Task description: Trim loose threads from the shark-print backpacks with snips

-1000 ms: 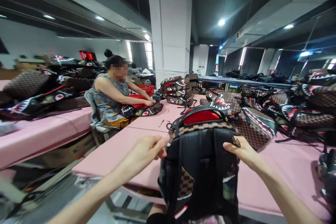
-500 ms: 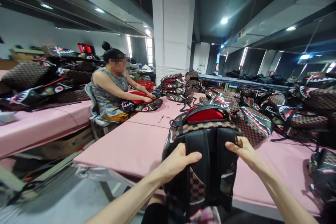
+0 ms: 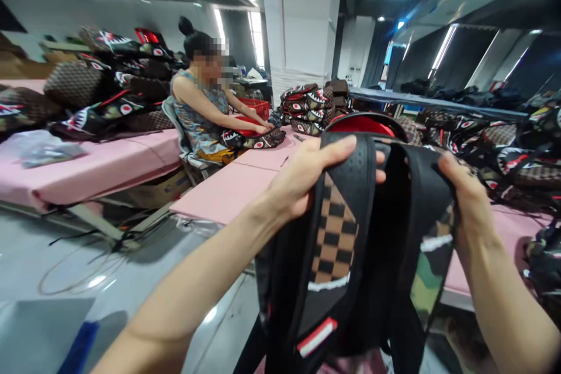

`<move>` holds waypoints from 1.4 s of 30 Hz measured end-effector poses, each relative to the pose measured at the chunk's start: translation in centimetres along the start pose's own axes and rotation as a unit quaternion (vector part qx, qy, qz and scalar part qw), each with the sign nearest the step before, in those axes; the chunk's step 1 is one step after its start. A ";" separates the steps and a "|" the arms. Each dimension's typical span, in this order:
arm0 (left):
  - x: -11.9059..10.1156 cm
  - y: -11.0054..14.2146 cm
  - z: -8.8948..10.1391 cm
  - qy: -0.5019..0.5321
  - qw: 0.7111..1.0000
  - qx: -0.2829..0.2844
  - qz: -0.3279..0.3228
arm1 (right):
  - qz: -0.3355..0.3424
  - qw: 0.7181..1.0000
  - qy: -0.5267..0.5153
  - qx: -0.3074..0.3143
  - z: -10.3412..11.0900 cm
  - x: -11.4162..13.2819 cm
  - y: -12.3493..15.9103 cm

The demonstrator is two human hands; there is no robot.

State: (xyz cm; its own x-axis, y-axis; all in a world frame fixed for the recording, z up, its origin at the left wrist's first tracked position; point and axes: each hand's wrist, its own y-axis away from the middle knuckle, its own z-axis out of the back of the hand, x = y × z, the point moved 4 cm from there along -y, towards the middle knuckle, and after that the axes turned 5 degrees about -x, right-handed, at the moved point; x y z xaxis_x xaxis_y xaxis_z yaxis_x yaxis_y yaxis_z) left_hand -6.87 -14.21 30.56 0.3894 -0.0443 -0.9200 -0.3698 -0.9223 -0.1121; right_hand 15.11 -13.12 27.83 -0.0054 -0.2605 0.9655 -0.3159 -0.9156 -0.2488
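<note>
Close in front of me is a black backpack [image 3: 381,234], its strap side facing me and its red-lined top open at the far edge. My left hand [image 3: 311,172] is closed round the left shoulder strap [image 3: 337,234], thumb on top, fingertips showing past its inner edge. This strap carries a brown-and-black checked patch and a small red-and-white label. My right hand [image 3: 467,193] grips the right shoulder strap [image 3: 432,204], thumb on its outer edge; its other fingers are mostly hidden. Checked and green camouflage patches show on that strap.
A pink-covered table [image 3: 223,187] lies beyond the backpack. A co-worker [image 3: 201,93] sits at its left side, hands on another bag [image 3: 254,137]. Shark-mouth backpacks are piled at the centre [image 3: 307,106], right [image 3: 521,158] and on another pink table [image 3: 144,149] at left.
My left hand has moved from beside the backpack onto its left strap and closed round it. The backpack has come nearer and higher in view. My view has tilted down.
</note>
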 end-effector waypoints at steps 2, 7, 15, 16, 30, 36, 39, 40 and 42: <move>2.4 -3.1 1.7 0.029 0.999 -0.024 0.017 | -0.074 0.996 -0.052 0.010 -1.5 -3.3 -2.0; 18.6 -3.5 9.8 0.089 0.958 -0.103 0.251 | -0.220 0.975 -0.028 0.035 -2.5 -19.0 1.4; 29.8 1.9 13.6 0.211 0.915 -0.112 0.325 | -0.278 0.950 0.098 0.104 -1.1 -27.9 9.1; 29.7 1.7 13.6 0.208 0.915 -0.108 0.329 | -0.279 0.949 0.103 0.105 -1.1 -27.8 8.8; 29.2 0.9 14.1 0.067 0.940 -0.163 0.293 | -0.325 0.939 0.070 0.089 -1.0 -28.6 8.1; 24.8 2.5 11.1 -0.501 0.830 -0.222 -0.105 | -0.341 0.937 0.054 0.060 -0.7 -28.7 8.1; 25.7 2.8 8.3 -0.612 0.769 -0.085 -0.165 | -0.342 0.937 0.049 0.057 -0.7 -28.8 8.1; 26.1 2.7 7.9 -0.625 0.758 -0.071 -0.173 | -0.343 0.937 0.050 0.056 -0.7 -28.8 8.2; 26.7 2.4 7.5 -0.640 0.744 -0.068 -0.180 | -0.347 0.934 0.057 0.061 -0.7 -28.8 8.3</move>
State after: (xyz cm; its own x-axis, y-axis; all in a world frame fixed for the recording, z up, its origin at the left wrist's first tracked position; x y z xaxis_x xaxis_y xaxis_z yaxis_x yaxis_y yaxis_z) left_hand -3.69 -14.76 2.86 -0.7113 0.5368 -0.4538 -0.3126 -0.8198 -0.4798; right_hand 11.99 -12.95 -2.02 0.0571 0.4360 0.8981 -0.1706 -0.8821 0.4390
